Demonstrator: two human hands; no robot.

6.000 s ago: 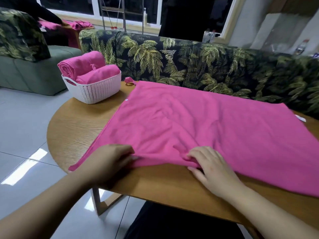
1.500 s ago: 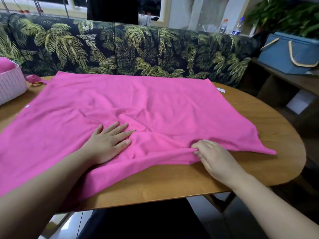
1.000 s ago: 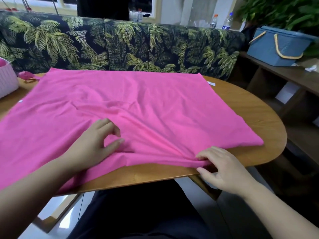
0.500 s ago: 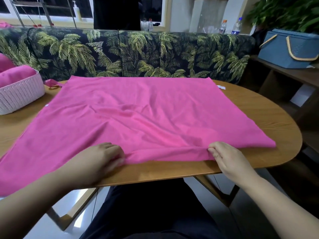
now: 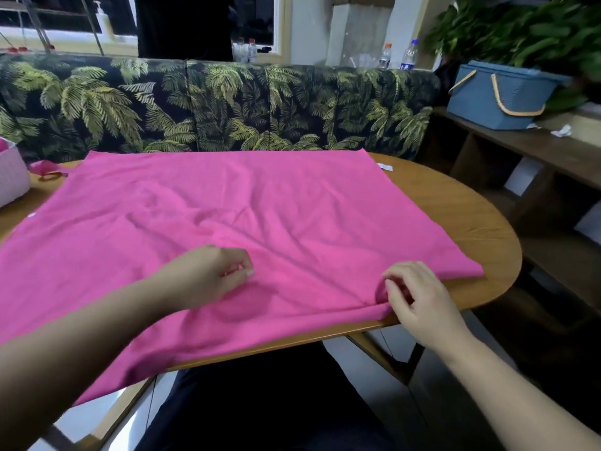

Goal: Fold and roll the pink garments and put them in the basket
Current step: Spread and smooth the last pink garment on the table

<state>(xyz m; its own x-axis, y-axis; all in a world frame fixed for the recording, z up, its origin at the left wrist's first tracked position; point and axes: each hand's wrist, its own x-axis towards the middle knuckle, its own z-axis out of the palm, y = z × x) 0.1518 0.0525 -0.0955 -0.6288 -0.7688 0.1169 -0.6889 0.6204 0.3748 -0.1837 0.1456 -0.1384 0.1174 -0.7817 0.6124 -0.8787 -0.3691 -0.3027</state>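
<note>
A large pink garment [image 5: 247, 219] lies spread flat over most of the wooden table [image 5: 455, 209], with creases in its middle. Its near left part hangs over the table's front edge. My left hand [image 5: 208, 275] is on the cloth a little in from the front edge, fingers curled, fingertips pinching a bit of fabric. My right hand [image 5: 413, 297] grips a small fold of the garment at its front right hem, near the table edge. The white lattice basket [image 5: 11, 180] shows only partly at the far left edge.
A palm-print sofa [image 5: 227, 105] runs behind the table. At the right stands a dark wooden shelf [image 5: 536, 151] with a blue basket [image 5: 500, 92] and plants. A pink strap end [image 5: 45, 169] lies beside the white basket. My dark-clothed lap is under the table's front edge.
Both hands have shifted from the front hem further onto the cloth, and their fingers now curl and pinch fabric. The view has turned right, so the basket is nearly out of sight.
</note>
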